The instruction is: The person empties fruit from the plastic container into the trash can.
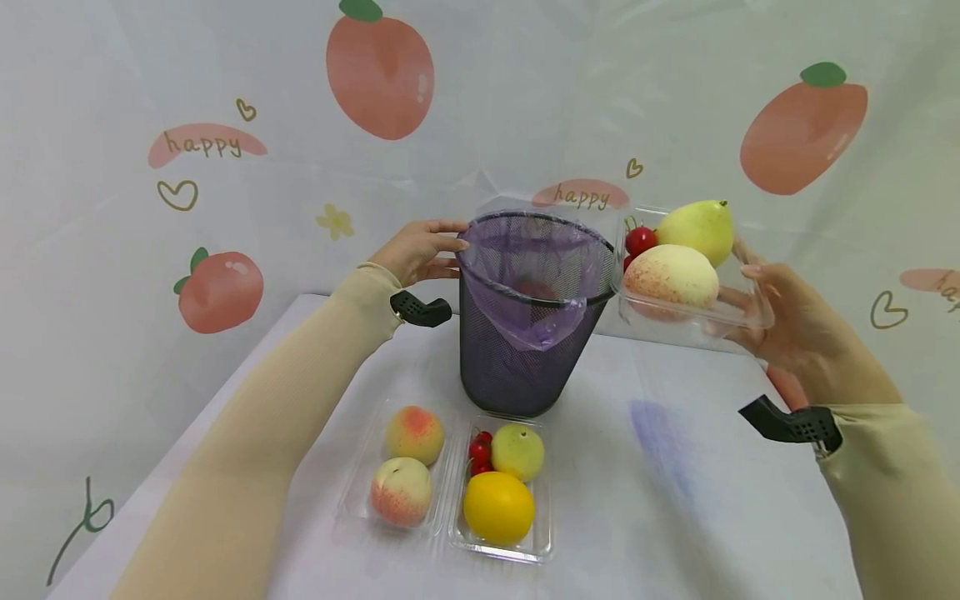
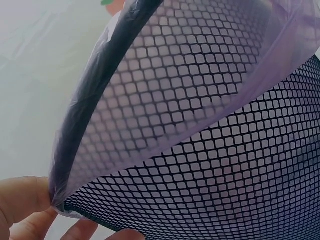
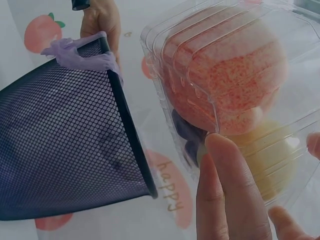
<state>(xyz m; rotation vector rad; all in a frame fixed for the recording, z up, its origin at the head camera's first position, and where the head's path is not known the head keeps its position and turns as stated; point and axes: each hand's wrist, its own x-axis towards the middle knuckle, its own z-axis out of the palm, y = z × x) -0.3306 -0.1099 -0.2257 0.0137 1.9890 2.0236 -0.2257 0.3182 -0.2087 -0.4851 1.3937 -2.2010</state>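
A black mesh wastebasket (image 1: 487, 358) stands on the table, with a purple plastic bag (image 1: 540, 329) folded over its rim. My left hand (image 1: 420, 250) touches the left of that rim with fairly straight fingers. In the left wrist view, the fingertips (image 2: 30, 200) meet the bagged edge from outside. To the right of the wastebasket, my right hand (image 1: 787, 321) holds up a clear plastic fruit box (image 1: 750, 308). Inside it are a pear (image 1: 697, 232), a peach (image 1: 671, 275) and red cherries (image 1: 640, 241). The right wrist view shows fingers (image 3: 232, 185) against the box.
Before the wastebasket lie two clear boxes. The left box (image 1: 360, 500) holds two peaches (image 1: 402, 492). The right box (image 1: 543, 533) holds a yellow lemon-like fruit (image 1: 498, 507), a round green fruit (image 1: 517, 452) and cherries (image 1: 480, 454). A fruit-printed cloth (image 1: 487, 100) hangs behind.
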